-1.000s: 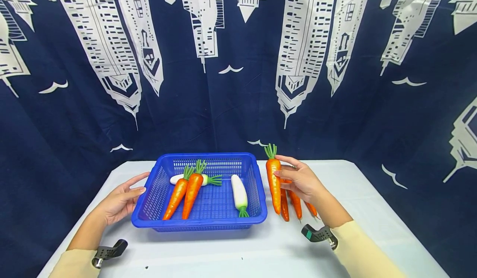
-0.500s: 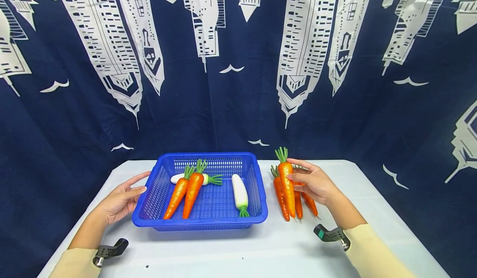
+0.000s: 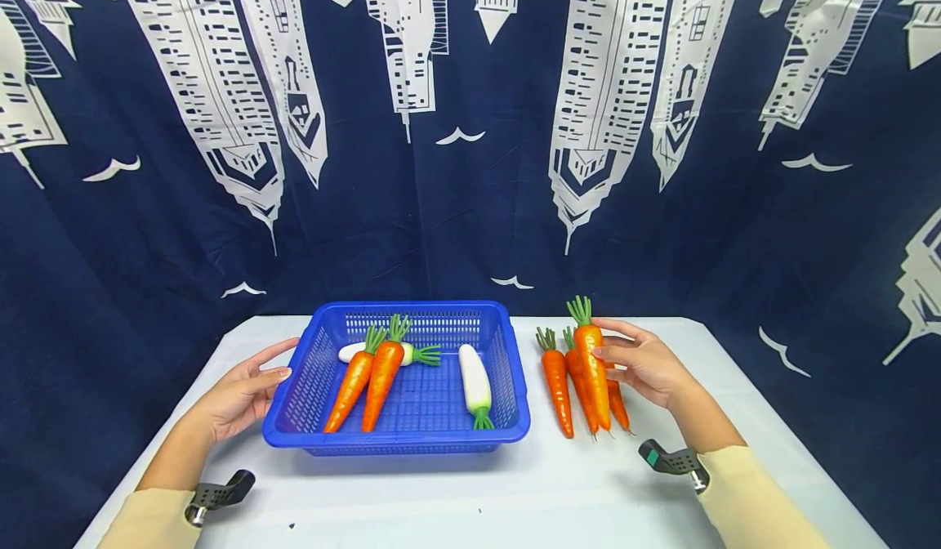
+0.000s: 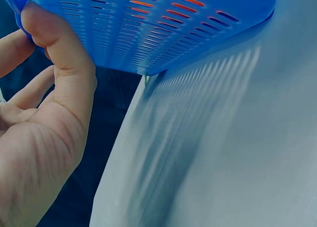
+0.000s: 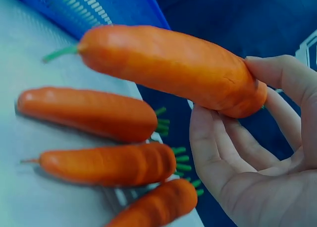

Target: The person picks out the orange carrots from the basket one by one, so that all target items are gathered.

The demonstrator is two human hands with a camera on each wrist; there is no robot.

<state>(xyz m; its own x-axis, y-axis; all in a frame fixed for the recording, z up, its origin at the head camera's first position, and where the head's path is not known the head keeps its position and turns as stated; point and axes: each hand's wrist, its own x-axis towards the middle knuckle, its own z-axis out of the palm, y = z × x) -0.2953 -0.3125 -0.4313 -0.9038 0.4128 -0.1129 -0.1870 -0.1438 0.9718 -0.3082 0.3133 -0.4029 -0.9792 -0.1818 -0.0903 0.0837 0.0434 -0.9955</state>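
My right grip [image 3: 643,365] is pinching an orange carrot [image 3: 591,373] near its leafy end — thumb on one side, fingertips on the other — above three loose carrots [image 5: 106,165] on the white worktop [image 3: 412,508]. Left grip [image 3: 238,402] is spread, touching the left side of the blue basket [image 3: 397,437]. Inside I see two carrots [image 3: 381,381] overlapping a white radish [image 3: 351,354] — second radish [image 3: 474,377] lies to the right.

No writing, label, brand, number or sign can be read in any of the views.
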